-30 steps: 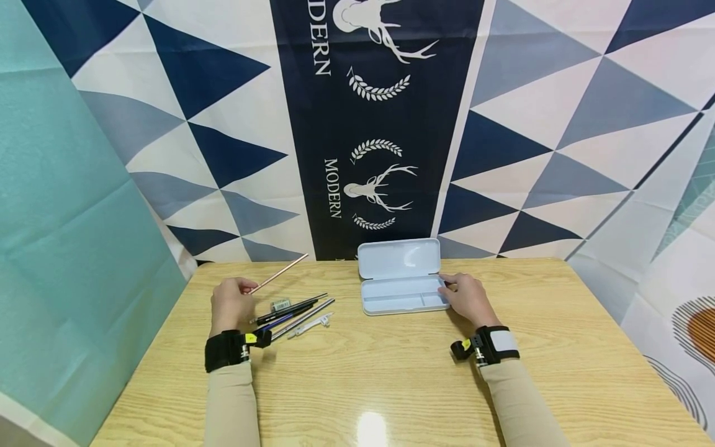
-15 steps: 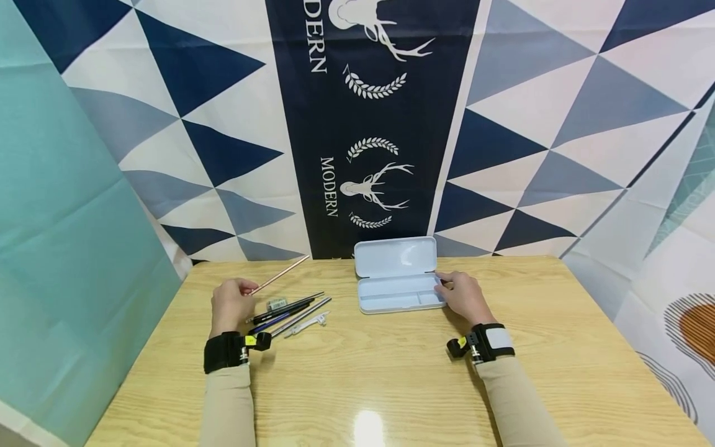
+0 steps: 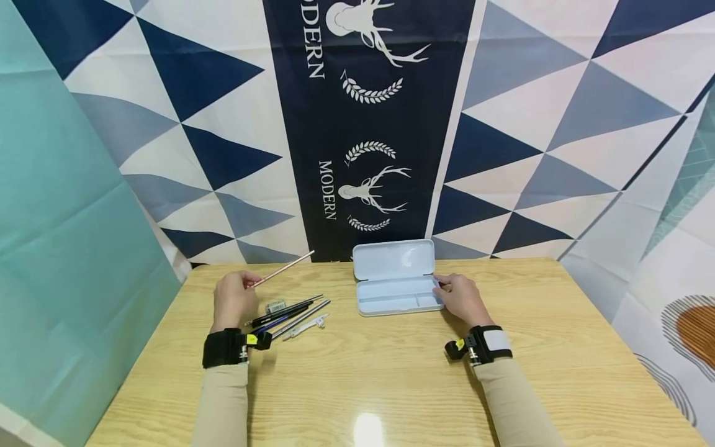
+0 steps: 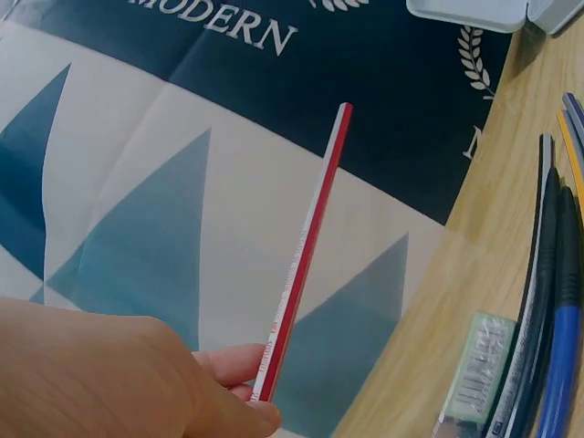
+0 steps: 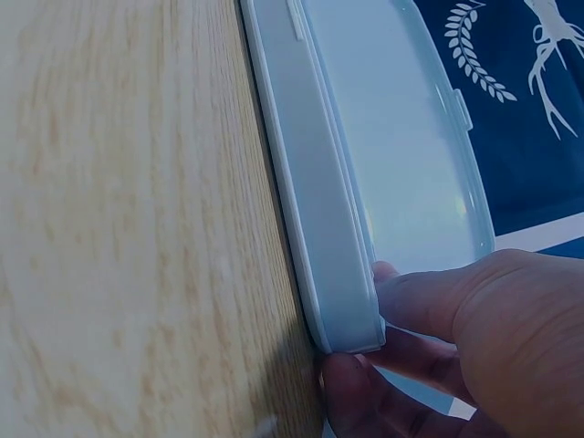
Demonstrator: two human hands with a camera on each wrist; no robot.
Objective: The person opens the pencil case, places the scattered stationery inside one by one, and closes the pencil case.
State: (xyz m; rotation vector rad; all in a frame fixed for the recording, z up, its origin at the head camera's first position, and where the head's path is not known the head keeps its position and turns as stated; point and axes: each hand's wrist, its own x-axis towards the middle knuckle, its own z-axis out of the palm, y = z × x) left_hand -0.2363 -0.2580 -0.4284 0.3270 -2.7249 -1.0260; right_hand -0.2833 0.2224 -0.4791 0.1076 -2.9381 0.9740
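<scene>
Pencil (image 3: 283,269) in left hand (image 3: 234,301)

Wooden table (image 3: 391,385): pens (image 3: 290,310), open case (image 3: 393,292).

A: What is the person wearing?

B: 2 long beige sleeves, snug to the wrists. The left hand (image 3: 233,300) and right hand (image 3: 461,298) are bare.

A: Anything on the wrists?

B: The left wrist has a wide black strap (image 3: 221,347) with a small black mount bearing a yellow tag. The right wrist has a black band with a white panel (image 3: 491,341) and a similar yellow-tagged mount.
</scene>
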